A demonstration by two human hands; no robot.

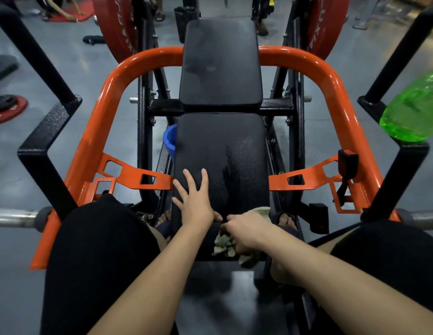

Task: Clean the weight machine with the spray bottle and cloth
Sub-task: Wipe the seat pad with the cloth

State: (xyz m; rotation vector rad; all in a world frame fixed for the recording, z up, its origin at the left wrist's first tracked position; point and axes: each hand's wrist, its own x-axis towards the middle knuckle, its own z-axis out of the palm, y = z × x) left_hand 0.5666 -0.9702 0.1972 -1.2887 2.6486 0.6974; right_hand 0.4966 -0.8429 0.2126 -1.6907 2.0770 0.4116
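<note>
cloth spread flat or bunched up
Bunched up: the right hand grips the cloth in crumpled folds at the near edge of the pad.

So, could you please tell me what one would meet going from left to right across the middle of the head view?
Red weight plate on the floor → blue container → lower black seat pad → black block on the orange bracket → green spray bottle.

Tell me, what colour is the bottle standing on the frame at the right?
The bottle is bright translucent green, seen in the head view.
</note>
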